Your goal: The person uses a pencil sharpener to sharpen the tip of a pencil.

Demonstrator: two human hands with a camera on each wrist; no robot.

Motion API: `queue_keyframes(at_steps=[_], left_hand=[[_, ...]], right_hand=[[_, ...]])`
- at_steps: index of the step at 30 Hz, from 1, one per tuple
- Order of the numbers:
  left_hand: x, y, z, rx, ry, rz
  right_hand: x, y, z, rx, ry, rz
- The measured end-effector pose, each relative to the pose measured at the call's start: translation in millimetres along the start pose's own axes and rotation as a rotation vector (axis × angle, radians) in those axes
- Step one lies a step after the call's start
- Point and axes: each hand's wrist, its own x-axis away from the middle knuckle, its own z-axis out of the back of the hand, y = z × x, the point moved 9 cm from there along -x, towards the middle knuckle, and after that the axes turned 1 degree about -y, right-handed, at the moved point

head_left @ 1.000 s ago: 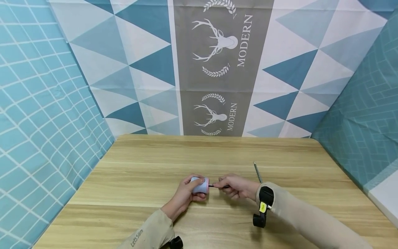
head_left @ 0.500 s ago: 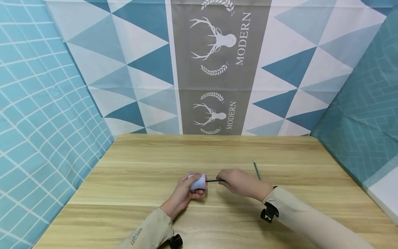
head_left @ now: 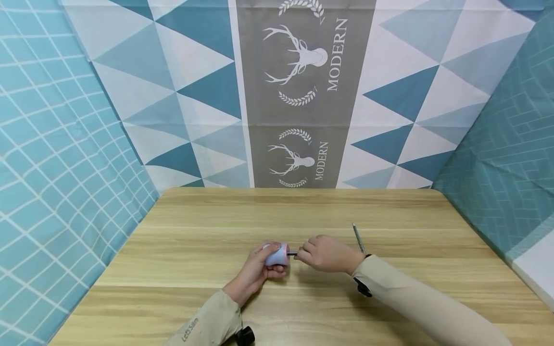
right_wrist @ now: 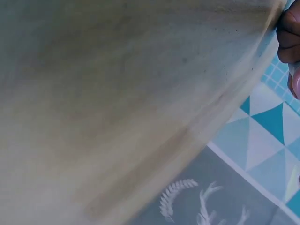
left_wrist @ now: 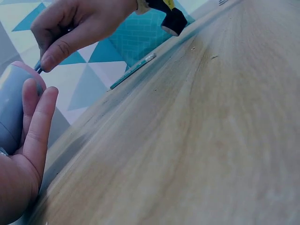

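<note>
A light-blue pencil sharpener-like object with a pink rim lies sideways in the left hand, thumb over its top. The right hand pinches a dark thin rod whose far end meets the pink-rimmed face. In the left wrist view the blue body sits against the left palm, two fingers extended beside it, and the right hand's thumb and forefinger grip the rod at the rim. The right wrist view shows only part of a hand at its right edge.
A thin green pencil-like stick lies on the wooden table behind the right wrist. Patterned cloths hang behind the table and on both sides. A white surface stands at the right edge.
The right hand has turned over, palm down, and shifted left along the rod toward the blue object, so less of the rod shows than half a second ago. The left hand stays nearly still.
</note>
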Motion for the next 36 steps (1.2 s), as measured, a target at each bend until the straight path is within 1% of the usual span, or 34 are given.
queue_keyframes(at_steps=[2,3,4,6,7,10,12,14,16,17,18,19,21,22,24,26,28,31,34,36], left_hand=[[0.3,0.3,1.0,0.002,0.010,-0.002],[0.4,0.2,1.5,0.005,0.017,0.001],[0.5,-0.1,2.2,0.006,0.023,0.004],[0.9,-0.5,2.7,0.002,0.028,0.010],[1.1,0.0,2.5,-0.001,0.028,0.011],[1.3,1.2,2.4,-0.010,0.027,0.015],[1.4,2.2,2.3,-0.011,0.029,0.012],[1.1,2.6,2.2,-0.009,0.034,0.010],[1.1,2.4,1.7,-0.010,0.034,0.006],[1.2,2.3,1.2,-0.012,0.032,0.005],[1.3,1.7,0.8,-0.015,0.029,0.005],[1.2,0.8,0.5,-0.017,0.026,0.007],[1.5,-0.2,-0.1,-0.021,0.018,0.006],[1.1,-0.6,0.0,-0.021,0.018,0.006],[0.6,-0.8,0.3,-0.020,0.018,0.003],[0.2,-0.1,0.0,-0.017,0.014,-0.005],[-0.3,0.2,-0.2,-0.013,0.012,-0.010],[0.3,0.4,-0.6,-0.002,0.009,-0.012],[0.3,0.4,0.4,0.009,0.017,-0.008],[0.4,1.2,1.0,0.011,0.019,-0.008]], right_hand=[[-0.7,3.3,-1.5,-0.118,0.029,-0.050],[-0.6,6.1,-3.3,-0.201,0.033,-0.092],[0.0,9.2,-5.8,-0.298,0.032,-0.140],[2.4,16.1,-13.2,-0.503,-0.004,-0.269],[4.1,19.9,-18.2,-0.618,-0.040,-0.351],[13.5,31.3,-36.7,-0.969,-0.153,-0.676],[22.6,33.9,-50.6,-1.252,-0.225,-0.909],[32.6,32.8,-64.0,-1.513,-0.255,-1.118],[42.0,26.7,-75.9,-1.747,-0.297,-1.277],[46.5,22.0,-80.6,-1.852,-0.322,-1.347],[50.0,18.5,-84.3,-1.914,-0.345,-1.391],[52.7,15.0,-87.2,-1.968,-0.367,-1.422],[55.5,10.7,-89.0,-2.029,-0.400,-1.457],[55.4,11.1,-88.6,-2.029,-0.400,-1.452],[53.5,16.7,-85.2,-1.952,-0.380,-1.413],[50.6,25.3,-78.4,-1.809,-0.360,-1.347],[46.7,34.9,-68.5,-1.607,-0.353,-1.250],[37.0,45.2,-47.7,-1.286,-0.349,-1.048],[22.2,46.5,-24.7,-0.975,-0.306,-0.780],[13.7,41.2,-12.9,-0.795,-0.261,-0.609]])
